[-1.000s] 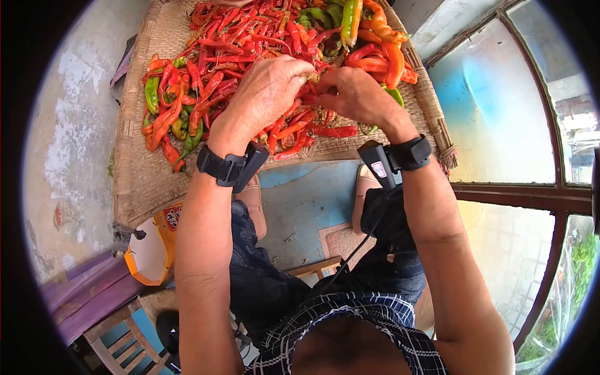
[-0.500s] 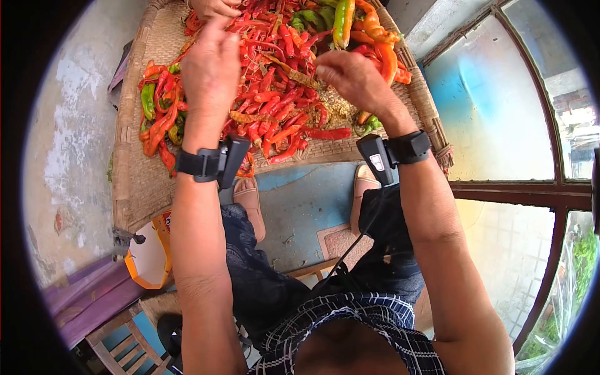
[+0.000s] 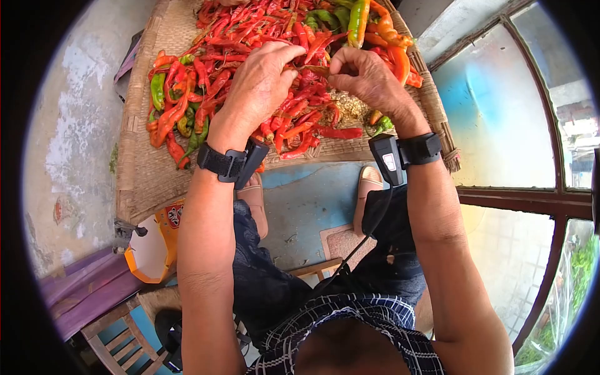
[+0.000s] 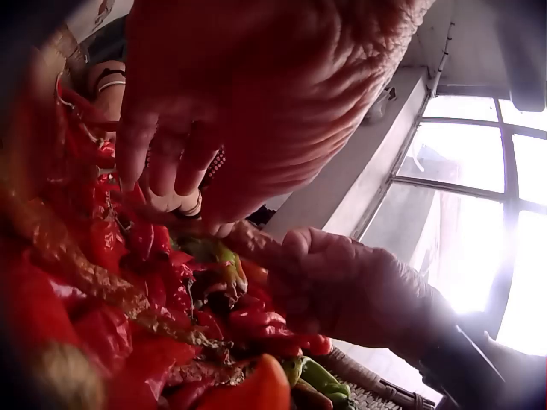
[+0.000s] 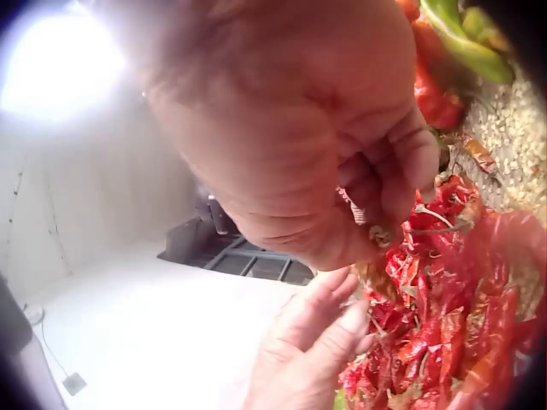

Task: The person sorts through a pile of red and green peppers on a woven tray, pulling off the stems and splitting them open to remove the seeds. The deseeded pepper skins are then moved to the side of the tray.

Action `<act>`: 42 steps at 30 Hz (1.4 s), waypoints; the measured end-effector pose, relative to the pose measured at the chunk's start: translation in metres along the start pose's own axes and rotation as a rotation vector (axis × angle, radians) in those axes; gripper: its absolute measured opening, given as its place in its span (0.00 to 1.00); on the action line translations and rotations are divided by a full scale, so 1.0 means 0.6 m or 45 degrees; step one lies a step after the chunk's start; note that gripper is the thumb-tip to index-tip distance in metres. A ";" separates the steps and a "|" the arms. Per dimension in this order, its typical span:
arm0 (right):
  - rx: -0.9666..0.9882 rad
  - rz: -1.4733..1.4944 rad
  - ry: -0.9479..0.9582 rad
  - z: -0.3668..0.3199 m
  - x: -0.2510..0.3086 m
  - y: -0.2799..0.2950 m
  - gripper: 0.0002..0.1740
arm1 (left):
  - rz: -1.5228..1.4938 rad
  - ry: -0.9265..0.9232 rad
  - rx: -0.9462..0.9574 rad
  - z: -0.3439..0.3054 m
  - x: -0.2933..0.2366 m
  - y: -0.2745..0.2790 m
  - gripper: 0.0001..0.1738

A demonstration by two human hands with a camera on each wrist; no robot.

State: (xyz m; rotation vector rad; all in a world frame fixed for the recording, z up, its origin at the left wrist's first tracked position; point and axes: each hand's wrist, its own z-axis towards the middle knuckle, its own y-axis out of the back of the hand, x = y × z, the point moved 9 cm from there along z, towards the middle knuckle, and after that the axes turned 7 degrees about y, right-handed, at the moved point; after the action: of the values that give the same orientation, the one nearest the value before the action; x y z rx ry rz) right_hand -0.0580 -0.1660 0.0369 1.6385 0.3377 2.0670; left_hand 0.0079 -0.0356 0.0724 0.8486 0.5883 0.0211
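A wrinkled, brownish-red chili pepper spans the gap between both hands over a heap of red chilies. My right hand pinches its stem end between thumb and fingers, as the right wrist view shows. From the other side my left hand holds it with thumb and fingertips, and the fingers partly cover it. Below the right hand lies a patch of pale seeds. Fleshy orange peppers and a long green-yellow pepper rest beyond that hand.
A woven tray bears all the peppers. More red and green ones lie at its left. Another person's hand with a bracelet is at the far side. A window stands at right, an orange box lower left.
My left hand swung out to the far left near the other person's hand, then came back beside the right hand. The right hand stayed over the seeds.
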 end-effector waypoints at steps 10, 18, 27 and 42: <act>-0.331 0.271 -0.128 -0.016 -0.015 0.055 0.13 | -0.046 0.472 0.193 0.019 0.051 0.015 0.13; 0.030 -0.592 0.191 -0.009 0.001 -0.052 0.15 | 0.284 0.392 -0.630 0.034 0.101 0.126 0.26; 0.086 -0.868 0.301 -0.003 0.014 -0.063 0.10 | -0.044 0.228 0.040 0.020 0.016 0.012 0.17; -0.241 -0.015 0.144 -0.014 0.039 0.051 0.10 | -0.200 0.187 0.423 -0.003 -0.013 -0.047 0.15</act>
State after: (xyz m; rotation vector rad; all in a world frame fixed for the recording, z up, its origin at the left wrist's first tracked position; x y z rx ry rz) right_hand -0.0766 -0.1793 0.0688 1.4095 0.1819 2.1176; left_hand -0.0055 -0.0554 0.0550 1.1264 0.8091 -0.1629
